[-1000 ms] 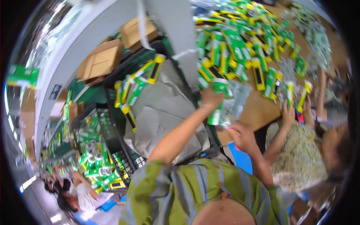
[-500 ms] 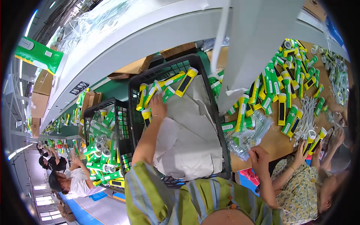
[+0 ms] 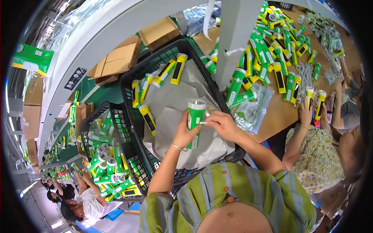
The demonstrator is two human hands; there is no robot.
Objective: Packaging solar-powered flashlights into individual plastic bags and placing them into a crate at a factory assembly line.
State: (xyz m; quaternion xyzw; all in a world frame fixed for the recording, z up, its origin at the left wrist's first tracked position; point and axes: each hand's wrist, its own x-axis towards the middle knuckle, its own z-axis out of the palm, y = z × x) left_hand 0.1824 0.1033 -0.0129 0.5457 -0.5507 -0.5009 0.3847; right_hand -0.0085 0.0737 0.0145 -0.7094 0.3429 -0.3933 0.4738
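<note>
A green flashlight [image 3: 195, 116] with a clear lens end stands nearly upright over the black crate, wrapped in the fingers of my left hand [image 3: 184, 132]. From the other side my right hand [image 3: 224, 125] pinches a small white piece [image 3: 203, 123] against the flashlight's body; its exact kind is hard to make out. Beneath both hands, grey paper [image 3: 169, 103] lines the black crate [image 3: 128, 83]. Along the crate's far and left sides lie several yellow-and-green flashlights [image 3: 178, 69], some showing dark panels.
Left of it, a second black crate [image 3: 112, 106] holds piled flashlights. On the right table are many flashlights [image 3: 279, 77], clear plastic bags [image 3: 252, 110] and white cables [image 3: 305, 75]. A grey post [image 3: 233, 42] rises beyond the crate. Co-workers sit on both sides, one holding two flashlights [image 3: 319, 105].
My left hand has come back from the crate's far-left flashlights and now holds a green one. My right hand has moved from beside the plastic bags to that flashlight. The view has shifted.
</note>
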